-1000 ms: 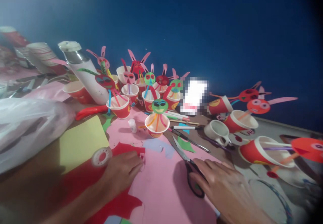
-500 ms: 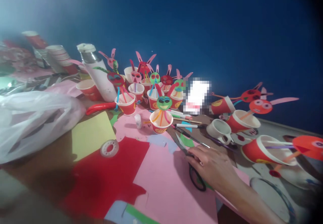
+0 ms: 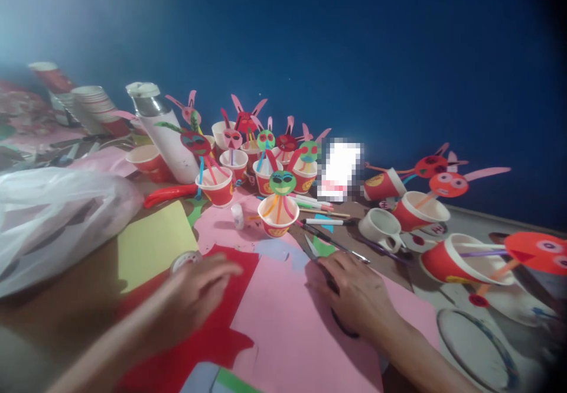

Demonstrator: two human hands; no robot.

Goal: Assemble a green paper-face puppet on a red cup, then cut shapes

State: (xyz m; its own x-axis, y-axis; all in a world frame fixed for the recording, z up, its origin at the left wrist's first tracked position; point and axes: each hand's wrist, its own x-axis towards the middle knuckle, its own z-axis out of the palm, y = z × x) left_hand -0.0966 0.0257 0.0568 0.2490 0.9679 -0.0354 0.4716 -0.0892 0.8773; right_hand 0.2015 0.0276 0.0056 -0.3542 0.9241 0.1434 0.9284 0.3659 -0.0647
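My right hand (image 3: 359,291) lies over a pair of black-handled scissors (image 3: 311,245) on the pink paper (image 3: 283,316), its fingers curled round the handles. The blades point away from me, and most of the handle loops are hidden under the palm. Over the red paper (image 3: 230,337) hovers my left hand (image 3: 199,292), a little blurred, its fingers loosely stretched to the right and holding nothing. Behind its knuckles a white tape roll (image 3: 185,260) shows in part. A paper cup (image 3: 279,218) with a green, red-eared face on straws stands beyond both hands.
More cups with paper faces (image 3: 215,186) crowd the back. A white flask (image 3: 166,139), a plastic bag (image 3: 57,227) and yellow paper (image 3: 155,245) are left. Pens (image 3: 328,222), a white mug (image 3: 380,227) and cups (image 3: 465,260) stand right. A blurred bright rectangle (image 3: 340,168) leans behind.
My left hand has come into view from the lower left, partly covering the tape roll. My right hand has slid slightly left over the scissors, which keep their place. The view has shifted slightly.
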